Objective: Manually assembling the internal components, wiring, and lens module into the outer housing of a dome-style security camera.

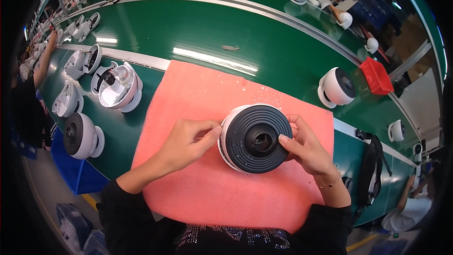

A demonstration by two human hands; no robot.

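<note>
A round device (234, 149) with a white shell and a black ribbed face rests on a pink cloth mat (188, 193). Its face is turned up toward me and has a dark round opening in the middle. My right hand (306, 148) grips the device's right side, thumb on the black face and fingers around the edge. At the left rim, my left hand (186, 144) is closed in a pinch, thumb and index fingertips together against the shell. Whether anything small sits between those fingertips is hidden.
Left on the green bench stand a closed white-and-black device (82, 135) and several opened white shells (123, 87). Another device (336, 87) and a red bin (376, 76) are to the right. A black strap (377, 160) lies at the right edge. Other people work around the bench.
</note>
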